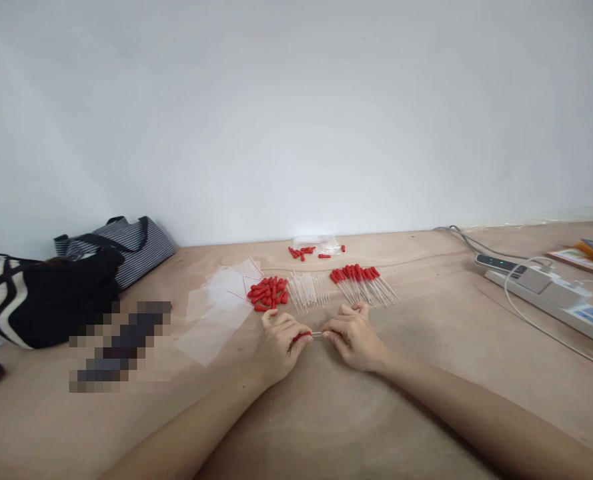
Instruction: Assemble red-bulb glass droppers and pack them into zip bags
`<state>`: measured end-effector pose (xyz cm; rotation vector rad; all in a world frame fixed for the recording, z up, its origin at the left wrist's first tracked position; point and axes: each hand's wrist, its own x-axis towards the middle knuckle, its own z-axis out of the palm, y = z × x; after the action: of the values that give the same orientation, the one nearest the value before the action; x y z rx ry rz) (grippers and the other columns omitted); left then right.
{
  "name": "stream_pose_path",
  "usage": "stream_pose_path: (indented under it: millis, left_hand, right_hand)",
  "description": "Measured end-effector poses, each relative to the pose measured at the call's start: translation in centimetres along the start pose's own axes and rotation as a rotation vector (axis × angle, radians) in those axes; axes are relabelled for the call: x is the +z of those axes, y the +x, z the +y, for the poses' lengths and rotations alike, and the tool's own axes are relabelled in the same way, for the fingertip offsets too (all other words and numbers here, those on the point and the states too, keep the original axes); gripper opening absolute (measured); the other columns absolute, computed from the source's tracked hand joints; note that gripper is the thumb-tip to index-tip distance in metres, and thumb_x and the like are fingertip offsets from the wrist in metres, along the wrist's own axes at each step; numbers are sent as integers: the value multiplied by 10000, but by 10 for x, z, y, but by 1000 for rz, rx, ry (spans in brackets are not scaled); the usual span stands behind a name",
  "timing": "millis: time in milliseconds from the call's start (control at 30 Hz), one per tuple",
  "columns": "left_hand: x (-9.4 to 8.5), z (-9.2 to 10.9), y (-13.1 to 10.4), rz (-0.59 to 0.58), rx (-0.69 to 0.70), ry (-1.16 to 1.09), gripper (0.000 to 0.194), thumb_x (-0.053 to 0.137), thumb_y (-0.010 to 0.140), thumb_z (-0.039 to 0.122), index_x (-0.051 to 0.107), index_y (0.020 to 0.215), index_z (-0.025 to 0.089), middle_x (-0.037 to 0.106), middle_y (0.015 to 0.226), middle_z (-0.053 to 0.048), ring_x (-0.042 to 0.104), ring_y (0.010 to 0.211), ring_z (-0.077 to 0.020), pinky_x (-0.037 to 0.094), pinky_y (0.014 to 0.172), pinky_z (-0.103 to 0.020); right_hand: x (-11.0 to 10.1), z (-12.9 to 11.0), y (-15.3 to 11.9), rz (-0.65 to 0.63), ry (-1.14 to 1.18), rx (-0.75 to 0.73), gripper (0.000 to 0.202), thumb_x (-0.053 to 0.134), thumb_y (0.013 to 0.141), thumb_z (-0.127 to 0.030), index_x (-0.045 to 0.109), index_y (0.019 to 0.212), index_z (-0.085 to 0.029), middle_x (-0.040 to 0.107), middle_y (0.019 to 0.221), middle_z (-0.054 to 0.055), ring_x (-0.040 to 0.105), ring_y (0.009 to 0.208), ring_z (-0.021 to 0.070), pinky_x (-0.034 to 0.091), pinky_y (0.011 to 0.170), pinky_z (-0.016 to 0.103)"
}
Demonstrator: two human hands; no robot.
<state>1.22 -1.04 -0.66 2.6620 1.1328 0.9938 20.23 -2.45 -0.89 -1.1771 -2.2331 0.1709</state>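
Note:
My left hand (282, 340) pinches a red rubber dropper bulb (302, 335), mostly covered by the fingers. A thin clear dropper tube (317, 334) runs from the bulb across to my right hand (352, 335), whose fingertips are closed on it. Just beyond my left hand lies a heap of red bulbs (268, 293). Beside that heap, bare clear tubes (308, 291) are spread in a row. Behind my right hand are several droppers (362, 283) with red bulbs on their tubes, bulb ends pointing toward the wall.
Clear plastic bags (216, 313) lie left of the heap. Loose red bulbs (301, 252) and another bag (317, 243) are near the wall. On the left are a striped bag (149, 250) and a black bag (71, 300). A power strip (551, 297) with cables stands right.

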Motion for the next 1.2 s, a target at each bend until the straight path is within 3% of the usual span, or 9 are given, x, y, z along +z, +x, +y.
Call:
stream_pose_path:
  millis: [433, 733, 867, 967, 1067, 1200]
  left_hand:
    - [0, 3, 0, 30, 41, 43, 138, 515, 790, 255, 570, 676, 200, 619, 608, 45, 539, 685, -138, 184, 878, -408]
    - [-1, 3, -1, -75, 27, 41, 119, 518, 785, 251, 579, 690, 213, 642, 639, 37, 545, 729, -150, 171, 913, -424]
    - [-3, 0, 1, -77, -13, 31, 128, 518, 790, 271, 583, 696, 213, 641, 643, 35, 543, 720, -149, 176, 909, -430]
    - [-7, -4, 2, -51, -65, 46, 143, 512, 796, 278, 587, 695, 211, 640, 652, 30, 542, 714, -148, 185, 896, -433]
    - [-10, -7, 3, -50, -95, 58, 151, 519, 793, 285, 589, 683, 208, 640, 659, 28, 544, 715, -151, 189, 891, -435]
    - [-9, -10, 3, -68, -110, 68, 147, 491, 813, 298, 598, 746, 222, 649, 721, 20, 547, 767, -166, 189, 901, -434]
  right_hand:
    - [6, -4, 11, -200, 169, 188, 234, 419, 819, -199, 586, 653, -192, 615, 631, -32, 478, 715, 120, 184, 776, 329]
    - [3, -6, 14, -287, 240, 221, 297, 374, 850, -241, 604, 670, -186, 624, 659, -34, 523, 665, 111, 211, 803, 350]
    - [-1, -3, 13, -288, 184, 160, 313, 348, 875, -287, 610, 728, -200, 610, 635, -25, 507, 701, 123, 216, 774, 335]
    - [-8, 4, 10, -197, 85, 79, 238, 392, 864, -304, 609, 819, -220, 622, 727, -5, 483, 772, 140, 203, 746, 322]
    - [-15, 10, 6, -95, -45, -20, 183, 440, 838, -271, 617, 859, -231, 608, 825, 14, 459, 796, 143, 188, 728, 322]
    - [-14, 13, 3, -63, -218, -138, 215, 440, 814, -186, 632, 894, -240, 589, 747, 25, 440, 771, 150, 176, 700, 328]
